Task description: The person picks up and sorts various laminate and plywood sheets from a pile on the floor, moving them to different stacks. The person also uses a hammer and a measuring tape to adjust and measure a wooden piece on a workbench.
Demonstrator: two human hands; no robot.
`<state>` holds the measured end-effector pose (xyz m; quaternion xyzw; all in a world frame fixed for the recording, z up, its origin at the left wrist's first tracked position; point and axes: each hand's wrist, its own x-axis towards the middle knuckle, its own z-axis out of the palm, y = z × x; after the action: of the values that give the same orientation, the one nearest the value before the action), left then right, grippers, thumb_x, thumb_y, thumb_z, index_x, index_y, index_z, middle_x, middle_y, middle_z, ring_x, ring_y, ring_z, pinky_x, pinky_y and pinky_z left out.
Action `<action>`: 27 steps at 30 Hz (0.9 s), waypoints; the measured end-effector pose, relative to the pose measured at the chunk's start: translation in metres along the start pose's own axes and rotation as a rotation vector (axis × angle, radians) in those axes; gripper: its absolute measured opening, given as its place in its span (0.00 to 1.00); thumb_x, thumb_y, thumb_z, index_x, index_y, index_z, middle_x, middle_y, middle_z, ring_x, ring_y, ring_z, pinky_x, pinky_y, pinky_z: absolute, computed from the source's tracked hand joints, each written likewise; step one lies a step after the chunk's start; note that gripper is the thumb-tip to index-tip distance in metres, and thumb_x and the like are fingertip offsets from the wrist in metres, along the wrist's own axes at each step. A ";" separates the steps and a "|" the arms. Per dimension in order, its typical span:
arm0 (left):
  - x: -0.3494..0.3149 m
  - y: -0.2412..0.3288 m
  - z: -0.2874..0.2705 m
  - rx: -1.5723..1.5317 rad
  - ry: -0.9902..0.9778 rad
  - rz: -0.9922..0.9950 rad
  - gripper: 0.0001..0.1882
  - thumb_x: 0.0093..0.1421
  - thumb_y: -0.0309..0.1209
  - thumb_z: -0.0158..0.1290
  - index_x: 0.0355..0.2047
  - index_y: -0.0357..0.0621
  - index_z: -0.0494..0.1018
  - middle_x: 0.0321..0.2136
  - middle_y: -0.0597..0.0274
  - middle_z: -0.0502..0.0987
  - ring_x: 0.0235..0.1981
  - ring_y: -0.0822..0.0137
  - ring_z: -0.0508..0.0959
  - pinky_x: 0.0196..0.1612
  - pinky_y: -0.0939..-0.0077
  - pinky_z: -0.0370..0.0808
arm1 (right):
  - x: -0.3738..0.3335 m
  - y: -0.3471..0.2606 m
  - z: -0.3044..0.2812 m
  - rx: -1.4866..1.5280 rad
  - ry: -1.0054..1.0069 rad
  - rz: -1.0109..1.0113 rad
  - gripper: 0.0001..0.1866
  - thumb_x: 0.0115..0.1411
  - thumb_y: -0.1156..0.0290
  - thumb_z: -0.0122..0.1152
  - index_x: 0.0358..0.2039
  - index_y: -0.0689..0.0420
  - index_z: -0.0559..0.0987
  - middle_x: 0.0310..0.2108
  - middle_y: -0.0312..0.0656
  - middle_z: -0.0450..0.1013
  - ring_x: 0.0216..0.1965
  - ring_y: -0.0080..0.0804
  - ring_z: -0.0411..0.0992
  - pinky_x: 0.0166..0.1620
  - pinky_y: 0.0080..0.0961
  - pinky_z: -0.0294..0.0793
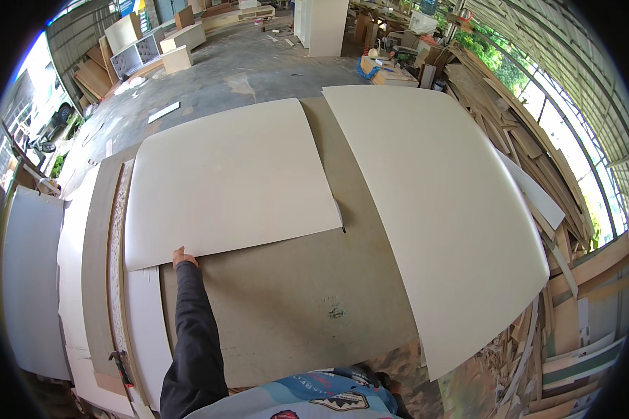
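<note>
My left hand (184, 257) pinches the near edge of a white laminate sheet (230, 181), close to its left corner. The dark sleeve of that arm reaches up from the lower edge. Beneath the sheet is a wide grey-brown board (314, 293), whose near half shows bare with a dark scuff. On the right a second, larger pale sheet (440, 195) lies across the board and curves down over its far-right side. A strip of the board shows between the two sheets. My right hand is not in the picture.
A red and black clamp-like tool (122, 368) lies along narrow boards at the lower left. Stacked wood offcuts (517, 140) lean along the right. Wood scraps (493, 349) litter the floor there. Cabinets (136, 52) and a white column (321, 28) stand farther back.
</note>
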<state>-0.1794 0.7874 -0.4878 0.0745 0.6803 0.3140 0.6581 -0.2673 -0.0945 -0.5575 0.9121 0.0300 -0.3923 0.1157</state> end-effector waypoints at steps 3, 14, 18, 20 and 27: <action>0.046 0.076 -0.044 -0.377 -0.297 0.305 0.25 0.55 0.29 0.55 0.51 0.28 0.66 0.52 0.43 0.67 0.52 0.55 0.69 0.56 0.61 0.63 | 0.019 -0.028 -0.010 -0.011 0.037 -0.112 0.15 0.45 0.53 0.60 0.26 0.49 0.82 0.26 0.43 0.77 0.30 0.42 0.77 0.33 0.38 0.74; -0.143 0.085 0.019 -0.200 -0.495 0.855 0.13 0.53 0.26 0.55 0.36 0.32 0.67 0.33 0.56 0.73 0.35 0.65 0.75 0.39 0.69 0.73 | -0.023 0.000 -0.021 0.057 0.046 -0.180 0.15 0.49 0.54 0.61 0.29 0.51 0.82 0.29 0.43 0.78 0.29 0.40 0.77 0.29 0.36 0.76; -0.202 0.147 0.007 -0.034 -0.392 1.258 0.14 0.52 0.28 0.55 0.37 0.33 0.68 0.33 0.54 0.74 0.35 0.65 0.75 0.38 0.69 0.72 | -0.053 -0.037 -0.075 0.899 0.165 -0.014 0.15 0.54 0.61 0.58 0.33 0.62 0.79 0.28 0.47 0.76 0.27 0.37 0.76 0.27 0.32 0.77; -0.198 0.184 0.001 0.287 -0.029 1.661 0.13 0.50 0.25 0.52 0.37 0.30 0.72 0.34 0.52 0.75 0.33 0.63 0.75 0.38 0.68 0.72 | -0.078 -0.044 -0.104 1.192 0.200 0.068 0.16 0.55 0.64 0.56 0.35 0.66 0.77 0.27 0.48 0.76 0.27 0.35 0.76 0.26 0.30 0.77; -0.229 0.221 -0.046 0.215 -0.115 2.040 0.12 0.50 0.20 0.46 0.35 0.30 0.74 0.32 0.49 0.76 0.33 0.56 0.78 0.39 0.65 0.76 | -0.043 -0.011 -0.040 1.247 0.157 0.026 0.16 0.57 0.62 0.55 0.37 0.63 0.78 0.29 0.49 0.77 0.30 0.41 0.76 0.32 0.33 0.76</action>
<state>-0.2639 0.8295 -0.1802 0.6907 0.2849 0.6572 0.0993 -0.2706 -0.0733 -0.5021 0.8343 -0.2072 -0.2663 -0.4360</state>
